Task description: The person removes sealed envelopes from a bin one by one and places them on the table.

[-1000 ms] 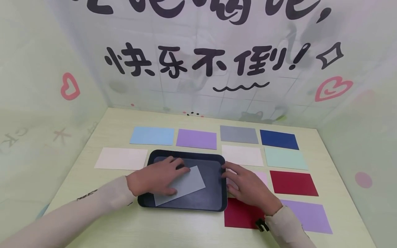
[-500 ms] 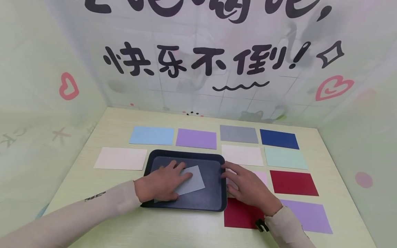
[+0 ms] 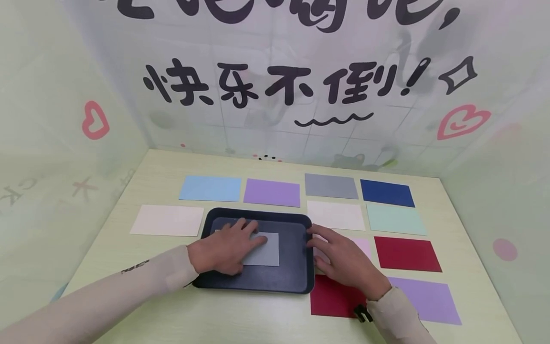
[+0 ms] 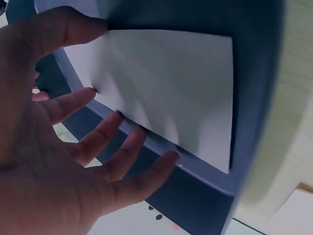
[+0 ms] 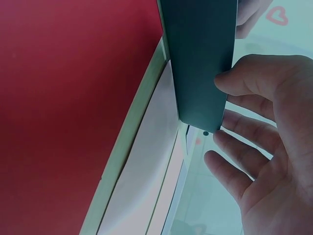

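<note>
A dark rectangular tray (image 3: 296, 248) lies on the table, with a pale grey card (image 3: 265, 254) flat inside it. My left hand (image 3: 227, 248) is over the tray with fingers spread and covers the card's left part. In the left wrist view the thumb meets one long edge of the card (image 4: 171, 88) while the fingertips lie along the opposite edge. At the tray's right side, my right hand (image 3: 349, 258) touches the rim. The right wrist view has its thumb against the tray's outer wall (image 5: 200, 58), the other fingers relaxed near the rim.
Coloured cards lie around the tray: light blue (image 3: 210, 188), purple (image 3: 272, 192), grey (image 3: 331, 186), navy (image 3: 387, 193) behind; pale pink (image 3: 167, 220) left; mint (image 3: 396, 220) and red (image 3: 407, 254) right. Another red card (image 3: 331, 298) is partly under my right arm. Printed walls enclose the table.
The grey card has turned from a slant to lie square with the tray's sides. My left hand has shifted slightly right with it. The right hand stays at the rim.
</note>
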Motion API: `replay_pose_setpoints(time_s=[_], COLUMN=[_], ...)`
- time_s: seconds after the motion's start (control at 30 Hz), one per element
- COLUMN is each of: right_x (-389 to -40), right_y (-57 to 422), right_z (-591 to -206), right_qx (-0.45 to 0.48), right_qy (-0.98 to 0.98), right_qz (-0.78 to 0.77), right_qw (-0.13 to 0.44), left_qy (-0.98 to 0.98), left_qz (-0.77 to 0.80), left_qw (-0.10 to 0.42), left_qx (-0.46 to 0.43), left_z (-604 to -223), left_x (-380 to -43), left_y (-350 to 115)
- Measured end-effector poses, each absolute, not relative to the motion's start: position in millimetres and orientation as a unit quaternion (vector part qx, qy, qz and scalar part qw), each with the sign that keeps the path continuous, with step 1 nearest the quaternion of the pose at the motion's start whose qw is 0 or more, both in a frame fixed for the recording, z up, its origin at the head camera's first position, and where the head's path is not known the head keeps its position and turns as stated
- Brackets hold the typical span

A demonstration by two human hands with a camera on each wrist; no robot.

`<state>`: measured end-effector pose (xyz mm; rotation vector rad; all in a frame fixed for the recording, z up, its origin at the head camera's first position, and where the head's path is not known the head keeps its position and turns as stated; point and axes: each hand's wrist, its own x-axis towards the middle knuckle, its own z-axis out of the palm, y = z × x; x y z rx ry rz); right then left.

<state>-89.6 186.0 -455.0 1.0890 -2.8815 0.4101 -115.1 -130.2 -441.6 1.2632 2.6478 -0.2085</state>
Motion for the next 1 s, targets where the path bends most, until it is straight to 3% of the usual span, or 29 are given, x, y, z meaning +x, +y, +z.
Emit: replay_pose_setpoints(time_s=[0.43,1.0], right_x=[-90,-91], right_y=[186,187], right_z=[-456,-454], right_qx=[0.355,0.357], right_qy=[-0.926,-0.925], right_qz=[0.126,0.133], right_qw=[0.02,0.014], left_qy=[0.893,0.899], left_qz=[-0.062,-0.01], left_qw=[0.109,0.059], left_qx=[0.431,0.433], left_z=[-440,-414], left_x=[-118,-123], left_y=[-132,-157])
